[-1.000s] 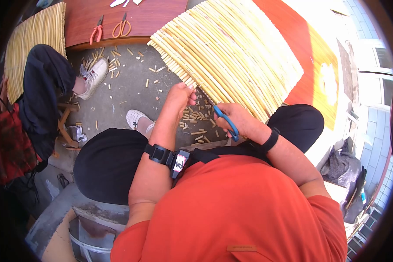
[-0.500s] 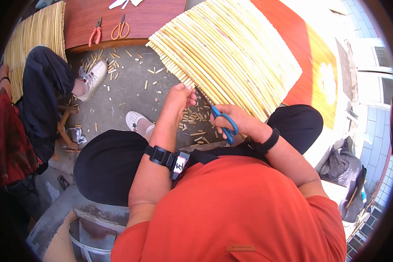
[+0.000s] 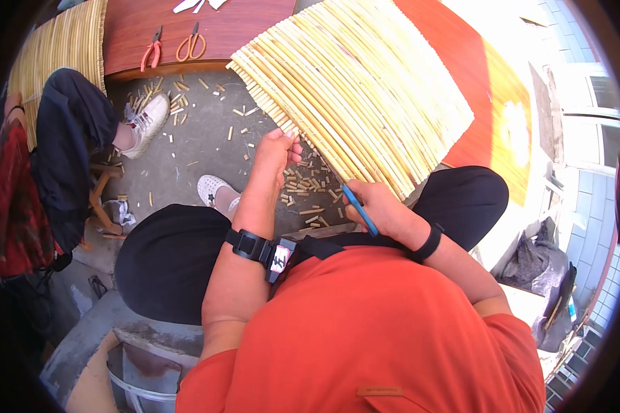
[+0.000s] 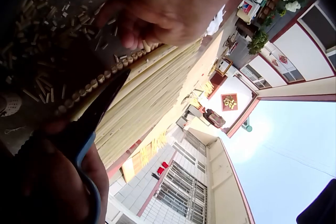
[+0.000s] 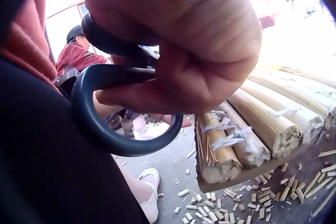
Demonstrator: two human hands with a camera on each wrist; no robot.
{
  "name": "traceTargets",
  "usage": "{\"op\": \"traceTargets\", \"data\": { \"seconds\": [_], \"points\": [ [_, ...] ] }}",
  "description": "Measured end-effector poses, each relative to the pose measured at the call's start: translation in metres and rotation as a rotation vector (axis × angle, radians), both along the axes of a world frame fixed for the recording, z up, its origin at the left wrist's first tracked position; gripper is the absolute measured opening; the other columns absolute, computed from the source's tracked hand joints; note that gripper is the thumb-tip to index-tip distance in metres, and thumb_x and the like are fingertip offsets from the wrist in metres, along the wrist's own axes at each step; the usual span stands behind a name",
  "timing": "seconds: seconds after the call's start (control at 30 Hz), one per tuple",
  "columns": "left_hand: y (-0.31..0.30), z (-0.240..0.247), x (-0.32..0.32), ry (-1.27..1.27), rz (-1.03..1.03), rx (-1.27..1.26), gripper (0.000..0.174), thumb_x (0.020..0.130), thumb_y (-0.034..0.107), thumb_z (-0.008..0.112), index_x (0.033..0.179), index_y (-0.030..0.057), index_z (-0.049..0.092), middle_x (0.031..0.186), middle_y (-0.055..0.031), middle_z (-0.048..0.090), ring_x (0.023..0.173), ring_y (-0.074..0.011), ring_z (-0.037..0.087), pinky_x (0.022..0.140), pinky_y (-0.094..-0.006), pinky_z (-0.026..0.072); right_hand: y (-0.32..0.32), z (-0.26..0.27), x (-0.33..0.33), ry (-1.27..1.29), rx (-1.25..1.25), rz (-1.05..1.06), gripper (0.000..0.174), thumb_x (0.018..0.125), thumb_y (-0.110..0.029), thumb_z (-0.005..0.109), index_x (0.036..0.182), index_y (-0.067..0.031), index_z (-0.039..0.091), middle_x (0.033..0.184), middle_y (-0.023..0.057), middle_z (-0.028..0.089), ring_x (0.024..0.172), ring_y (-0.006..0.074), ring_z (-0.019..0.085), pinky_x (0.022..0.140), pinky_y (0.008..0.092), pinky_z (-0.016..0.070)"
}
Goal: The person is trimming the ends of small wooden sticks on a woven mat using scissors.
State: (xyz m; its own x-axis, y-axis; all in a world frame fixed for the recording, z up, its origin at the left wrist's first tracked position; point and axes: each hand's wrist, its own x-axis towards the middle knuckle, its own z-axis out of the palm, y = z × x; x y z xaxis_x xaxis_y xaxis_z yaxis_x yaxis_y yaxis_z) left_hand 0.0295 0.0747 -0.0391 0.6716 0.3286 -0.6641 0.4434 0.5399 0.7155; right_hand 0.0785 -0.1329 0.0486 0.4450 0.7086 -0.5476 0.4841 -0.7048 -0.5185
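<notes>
A mat of pale reed stalks (image 3: 365, 89) tied with white string slants across the table edge before me. My left hand (image 3: 275, 155) pinches its near left edge between thumb and fingers. With my right hand (image 3: 380, 206) I hold blue-handled scissors (image 3: 358, 208), fingers through the loops. In the left wrist view the dark scissor blades (image 4: 107, 100) lie along the row of cut stalk ends. The right wrist view shows a handle loop (image 5: 86, 113) close up, beside stalk ends (image 5: 223, 169) with string knots.
Red-handled pliers (image 3: 151, 54) and orange-handled scissors (image 3: 191, 47) lie on the reddish table (image 3: 248, 31). Short reed offcuts (image 3: 306, 180) litter the floor. At the left sits another person, whose leg (image 3: 72, 124) is beside a second reed mat (image 3: 55, 45).
My right hand has turned the scissors, so the handles now show edge-on, and has shifted slightly right. The left hand and mat have moved a little left.
</notes>
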Motion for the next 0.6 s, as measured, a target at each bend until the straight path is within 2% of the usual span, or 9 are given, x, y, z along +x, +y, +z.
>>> {"op": "traceTargets", "data": {
  "seconds": [0.07, 0.1, 0.27, 0.33, 0.6],
  "points": [
    [0.002, -0.001, -0.001, -0.004, 0.001, -0.021, 0.014, 0.092, 0.015, 0.051, 0.084, 0.0066, 0.058, 0.065, -0.0001, 0.058, 0.049, -0.0088, 0.053, 0.049, -0.022, 0.0462, 0.004, 0.013, -0.003, 0.503, 0.074, -0.426, 0.012, 0.076, -0.011, 0.055, 0.084, -0.0019, 0.054, 0.06, 0.0062, 0.054, 0.047, 0.0137, 0.054, 0.043, 0.0276, 0.0445],
    [0.003, -0.001, -0.002, -0.01, -0.029, -0.045, 0.014, 0.092, 0.015, 0.051, 0.084, 0.006, 0.058, 0.065, -0.0004, 0.058, 0.049, -0.009, 0.053, 0.049, -0.0221, 0.0462, 0.003, 0.008, 0.0, 0.598, 0.08, -0.458, 0.014, 0.078, -0.014, 0.054, 0.085, -0.0024, 0.054, 0.063, 0.0062, 0.056, 0.051, 0.0141, 0.056, 0.045, 0.0278, 0.046],
    [0.003, -0.004, -0.002, -0.025, -0.099, -0.092, 0.015, 0.091, 0.015, 0.052, 0.083, 0.0045, 0.058, 0.064, -0.0012, 0.058, 0.048, -0.0094, 0.053, 0.049, -0.022, 0.0461, 0.017, 0.012, 0.014, 0.727, 0.047, -0.406, 0.018, 0.079, -0.018, 0.053, 0.088, -0.0025, 0.054, 0.065, 0.0069, 0.057, 0.052, 0.0147, 0.056, 0.047, 0.0277, 0.0469],
    [0.004, -0.003, -0.001, -0.011, -0.103, -0.091, 0.015, 0.091, 0.015, 0.052, 0.083, 0.0044, 0.059, 0.064, -0.0014, 0.058, 0.048, -0.0095, 0.053, 0.048, -0.0217, 0.0462, 0.02, 0.011, 0.017, 0.784, 0.03, -0.407, 0.019, 0.08, -0.017, 0.052, 0.092, -0.0036, 0.053, 0.069, 0.0054, 0.058, 0.057, 0.0131, 0.057, 0.052, 0.0256, 0.0465],
    [0.003, 0.002, -0.002, -0.026, -0.091, -0.094, 0.014, 0.09, 0.016, 0.053, 0.083, 0.0048, 0.058, 0.064, -0.0016, 0.058, 0.047, -0.0092, 0.052, 0.047, -0.0207, 0.0446, 0.031, 0.008, 0.022, 0.789, 0.047, -0.405, 0.02, 0.079, -0.018, 0.053, 0.092, -0.0029, 0.054, 0.069, 0.0062, 0.059, 0.057, 0.0131, 0.057, 0.052, 0.025, 0.0465]
  ]
}}
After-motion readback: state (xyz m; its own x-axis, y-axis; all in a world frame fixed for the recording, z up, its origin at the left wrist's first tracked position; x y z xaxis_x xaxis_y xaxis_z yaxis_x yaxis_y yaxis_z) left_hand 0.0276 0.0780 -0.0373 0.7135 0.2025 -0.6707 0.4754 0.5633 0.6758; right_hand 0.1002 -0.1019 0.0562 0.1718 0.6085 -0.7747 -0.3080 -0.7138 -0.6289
